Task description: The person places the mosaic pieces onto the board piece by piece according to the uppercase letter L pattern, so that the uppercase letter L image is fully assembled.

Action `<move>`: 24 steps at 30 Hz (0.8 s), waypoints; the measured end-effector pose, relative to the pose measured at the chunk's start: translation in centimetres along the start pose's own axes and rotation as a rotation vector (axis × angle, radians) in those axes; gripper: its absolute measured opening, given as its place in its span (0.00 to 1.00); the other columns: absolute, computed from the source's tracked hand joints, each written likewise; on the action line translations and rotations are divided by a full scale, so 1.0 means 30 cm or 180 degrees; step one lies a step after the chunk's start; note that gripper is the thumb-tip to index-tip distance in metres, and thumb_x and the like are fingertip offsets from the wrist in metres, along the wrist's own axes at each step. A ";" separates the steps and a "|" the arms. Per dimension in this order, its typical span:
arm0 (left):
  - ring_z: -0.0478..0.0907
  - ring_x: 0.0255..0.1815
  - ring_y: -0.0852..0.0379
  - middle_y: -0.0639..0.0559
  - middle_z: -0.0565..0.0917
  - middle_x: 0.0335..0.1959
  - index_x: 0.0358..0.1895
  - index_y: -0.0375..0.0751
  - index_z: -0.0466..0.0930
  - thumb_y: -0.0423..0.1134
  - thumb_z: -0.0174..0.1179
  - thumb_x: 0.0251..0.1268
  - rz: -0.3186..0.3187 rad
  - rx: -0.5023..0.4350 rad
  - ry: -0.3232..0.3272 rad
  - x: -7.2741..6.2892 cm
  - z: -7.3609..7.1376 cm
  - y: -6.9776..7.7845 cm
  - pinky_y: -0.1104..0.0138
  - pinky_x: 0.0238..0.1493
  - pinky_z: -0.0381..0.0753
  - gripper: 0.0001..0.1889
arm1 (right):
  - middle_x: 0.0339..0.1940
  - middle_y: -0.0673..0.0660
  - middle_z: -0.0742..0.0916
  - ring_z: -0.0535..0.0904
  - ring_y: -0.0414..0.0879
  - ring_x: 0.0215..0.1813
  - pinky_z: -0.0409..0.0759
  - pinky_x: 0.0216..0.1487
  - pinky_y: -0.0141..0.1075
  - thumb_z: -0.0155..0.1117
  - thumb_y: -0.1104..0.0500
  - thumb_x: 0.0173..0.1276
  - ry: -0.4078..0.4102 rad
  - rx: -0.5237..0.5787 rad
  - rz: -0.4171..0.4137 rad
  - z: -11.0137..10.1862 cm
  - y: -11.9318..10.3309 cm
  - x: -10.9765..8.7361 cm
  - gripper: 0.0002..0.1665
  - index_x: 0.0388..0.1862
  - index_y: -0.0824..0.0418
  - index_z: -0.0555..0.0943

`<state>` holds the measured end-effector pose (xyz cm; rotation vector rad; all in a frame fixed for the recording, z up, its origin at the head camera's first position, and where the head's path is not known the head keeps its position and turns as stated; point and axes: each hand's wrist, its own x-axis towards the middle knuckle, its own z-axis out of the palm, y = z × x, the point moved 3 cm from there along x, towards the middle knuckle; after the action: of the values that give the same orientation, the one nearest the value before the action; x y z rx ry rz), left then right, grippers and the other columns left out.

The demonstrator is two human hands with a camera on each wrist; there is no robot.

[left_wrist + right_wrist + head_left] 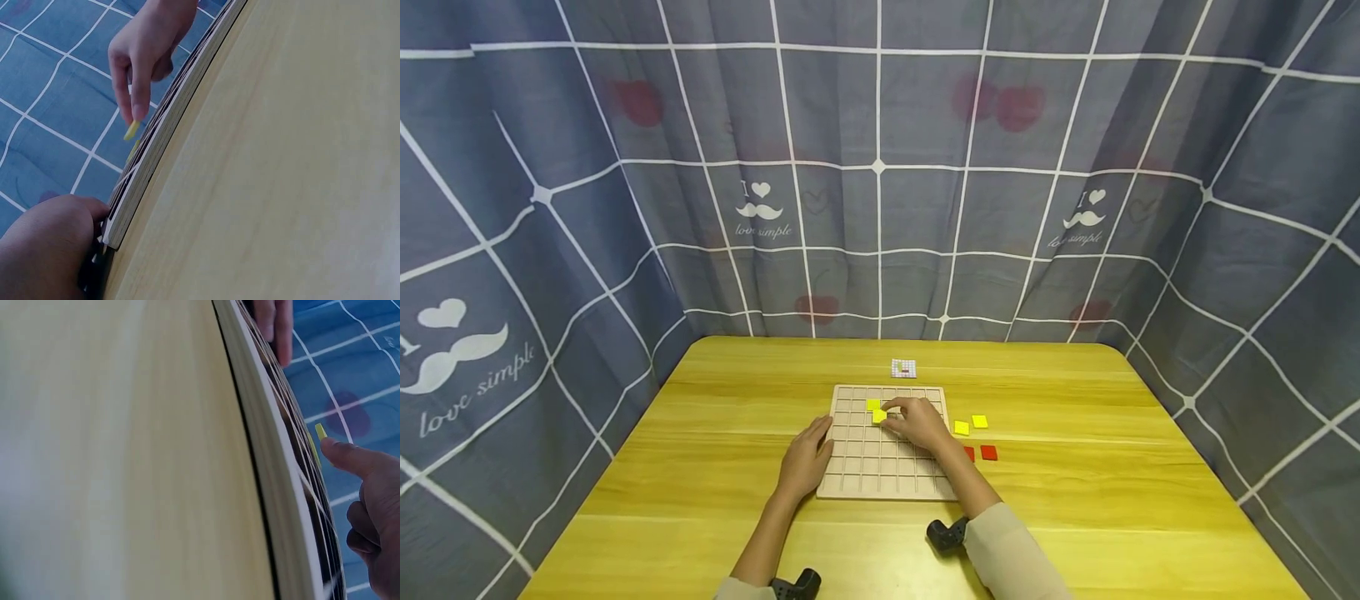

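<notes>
A light wooden grid board (pixel 857 467) with square cells lies on the table. My right hand (pixel 919 423) is over the board, pinching a yellow square tile (pixel 879 417) between thumb and fingertips. In the left wrist view that tile (pixel 131 130) is tilted just above the board's surface. Another yellow tile (pixel 873 405) sits on the board right behind it. My left hand (pixel 805 458) rests along the board's left edge with its fingers extended. The right wrist view shows the right thumb against the tile (pixel 320 432) and the left fingers (pixel 283 337) by the far edge.
Right of the board lie two loose yellow tiles (pixel 980 422) and two red tiles (pixel 988 452), one partly behind the right forearm. A small card with a printed grid (pixel 903 368) lies beyond the board. The wooden table (pixel 715 467) is bordered by a grey-blue checked curtain (pixel 917 208).
</notes>
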<state>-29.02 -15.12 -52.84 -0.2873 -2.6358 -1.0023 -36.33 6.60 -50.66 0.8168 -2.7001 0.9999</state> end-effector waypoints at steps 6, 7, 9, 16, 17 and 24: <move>0.63 0.65 0.41 0.41 0.70 0.63 0.62 0.33 0.69 0.36 0.55 0.65 0.0040 0.0031 0.0016 0.001 0.000 0.000 0.47 0.63 0.62 0.23 | 0.11 0.43 0.72 0.54 0.34 0.14 0.56 0.14 0.27 0.68 0.49 0.57 -0.0026 -0.0129 0.0041 0.034 -0.012 0.024 0.15 0.42 0.54 0.85; 0.63 0.65 0.41 0.40 0.70 0.63 0.62 0.33 0.69 0.36 0.55 0.65 0.0046 0.0048 0.0016 0.002 0.001 0.000 0.47 0.63 0.63 0.23 | 0.10 0.43 0.72 0.54 0.34 0.13 0.56 0.14 0.27 0.68 0.49 0.57 -0.0026 -0.0138 0.0054 0.038 -0.012 0.026 0.15 0.42 0.54 0.85; 0.63 0.64 0.41 0.40 0.70 0.62 0.62 0.32 0.69 0.36 0.55 0.65 0.0057 0.0036 0.0023 0.002 0.000 0.003 0.47 0.62 0.63 0.23 | 0.09 0.44 0.72 0.53 0.34 0.12 0.55 0.13 0.27 0.68 0.50 0.58 -0.0010 -0.0147 0.0054 0.042 -0.012 0.029 0.15 0.42 0.55 0.85; 0.62 0.65 0.43 0.41 0.69 0.63 0.63 0.33 0.68 0.36 0.54 0.65 -0.0007 0.0052 -0.0025 0.002 0.003 0.009 0.48 0.64 0.61 0.23 | 0.08 0.43 0.69 0.51 0.34 0.12 0.54 0.13 0.27 0.69 0.50 0.57 0.0067 -0.0018 0.0023 0.031 -0.003 0.012 0.18 0.45 0.56 0.84; 0.62 0.66 0.43 0.42 0.69 0.63 0.63 0.34 0.68 0.37 0.54 0.66 -0.0033 0.0057 -0.0034 0.002 0.003 0.007 0.48 0.64 0.61 0.23 | 0.08 0.43 0.68 0.51 0.35 0.12 0.54 0.13 0.27 0.68 0.50 0.58 0.0078 0.0043 0.0029 0.024 -0.001 0.006 0.18 0.46 0.57 0.84; 0.62 0.66 0.43 0.41 0.69 0.64 0.63 0.35 0.68 0.37 0.53 0.66 -0.0070 0.0065 -0.0065 0.003 0.003 0.000 0.48 0.64 0.60 0.23 | 0.07 0.44 0.60 0.48 0.36 0.13 0.51 0.13 0.27 0.68 0.55 0.58 0.0415 0.0449 0.0189 -0.068 0.040 -0.057 0.17 0.46 0.59 0.84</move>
<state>-29.12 -15.06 -52.89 -0.2660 -2.6715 -0.9837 -35.63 9.41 -50.30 0.6718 -2.5811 1.2236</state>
